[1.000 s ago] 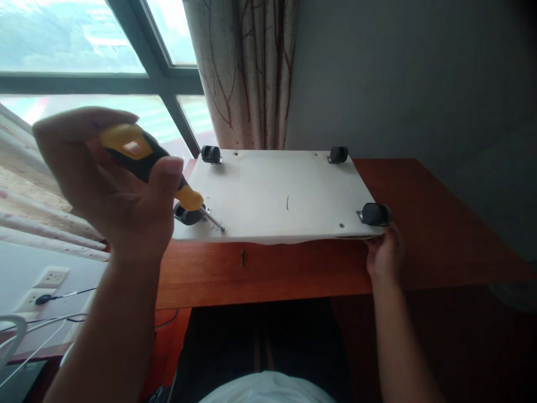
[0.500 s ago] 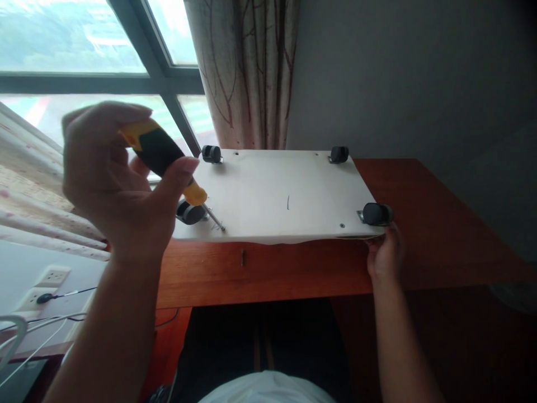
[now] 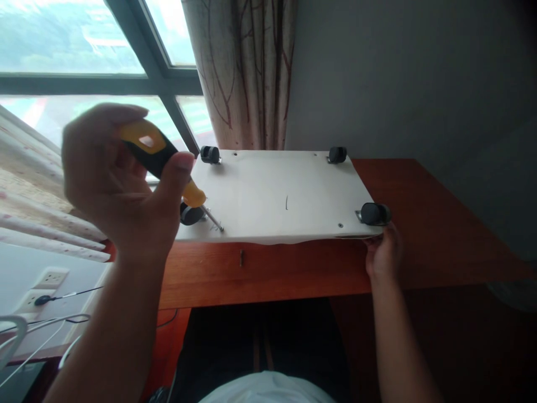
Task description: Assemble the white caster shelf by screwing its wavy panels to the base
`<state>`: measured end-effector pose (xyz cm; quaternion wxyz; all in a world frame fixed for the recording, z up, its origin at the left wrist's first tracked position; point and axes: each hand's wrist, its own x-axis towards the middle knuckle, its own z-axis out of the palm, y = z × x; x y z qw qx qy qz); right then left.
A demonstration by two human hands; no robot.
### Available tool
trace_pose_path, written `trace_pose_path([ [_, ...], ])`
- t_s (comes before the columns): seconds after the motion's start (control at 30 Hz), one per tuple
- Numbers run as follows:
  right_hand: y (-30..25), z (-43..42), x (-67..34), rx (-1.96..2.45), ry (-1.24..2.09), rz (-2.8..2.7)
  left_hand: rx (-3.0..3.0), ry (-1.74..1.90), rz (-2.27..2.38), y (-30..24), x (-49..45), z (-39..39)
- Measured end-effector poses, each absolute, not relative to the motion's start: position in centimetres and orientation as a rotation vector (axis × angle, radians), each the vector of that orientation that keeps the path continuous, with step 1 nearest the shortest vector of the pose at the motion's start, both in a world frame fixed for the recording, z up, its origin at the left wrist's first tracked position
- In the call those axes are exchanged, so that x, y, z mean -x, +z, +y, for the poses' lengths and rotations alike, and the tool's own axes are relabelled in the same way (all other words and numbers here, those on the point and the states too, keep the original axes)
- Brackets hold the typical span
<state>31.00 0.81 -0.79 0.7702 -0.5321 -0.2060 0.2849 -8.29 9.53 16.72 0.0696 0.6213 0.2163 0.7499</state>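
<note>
My left hand point(image 3: 121, 173) is closed around the yellow and black handle of a screwdriver point(image 3: 155, 148). Its metal shaft slants down to the right, and the tip meets a screw spot near the front left corner of a white panel point(image 3: 260, 190). A black caster wheel point(image 3: 192, 215) sits just behind the shaft, partly covered by my hand. At the panel's front right corner, my right hand point(image 3: 384, 252) grips the edge, its fingertips hidden beneath the board. Right above it is another caster wheel point(image 3: 375, 214).
Two more caster wheels point(image 3: 210, 154) point(image 3: 337, 155) stand at the panel's far corners. The panel lies on a reddish wooden table point(image 3: 419, 224). A small metal piece point(image 3: 241, 258) rests near the table's front edge. Window and curtain point(image 3: 247, 73) are behind; a wall socket point(image 3: 37, 294) is at left.
The screwdriver handle has turned in my left hand, showing more of its yellow side. Its tip stays at the same spot. My right hand keeps its hold on the panel.
</note>
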Motion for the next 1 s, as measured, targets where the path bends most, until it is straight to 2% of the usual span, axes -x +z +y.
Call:
trace_pose_path([
  [0.13, -0.9, 0.8, -31.0, 1.154, 0.613, -0.440, -2.226, 2.209, 0.558, 16.6, 7.5, 9.5],
  [0.4, -0.7, 0.8, -30.9, 1.154, 0.615, -0.431, -2.175, 2.293, 0.802, 17.6, 7.5, 8.5],
  [0.6, -0.9, 0.7, -30.9, 1.151, 0.618, -0.434, -2.093, 2.089, 0.714, 17.3, 6.0, 7.6],
  [0.9, -0.8, 0.8, -30.9, 1.147, 0.616, -0.425, -2.118, 2.353, 0.754, 17.5, 6.5, 8.7],
  [1.0, -0.9, 0.8, -31.0, 1.157, 0.617, -0.424, -2.003, 2.319, 0.768, 17.6, 6.2, 8.2],
])
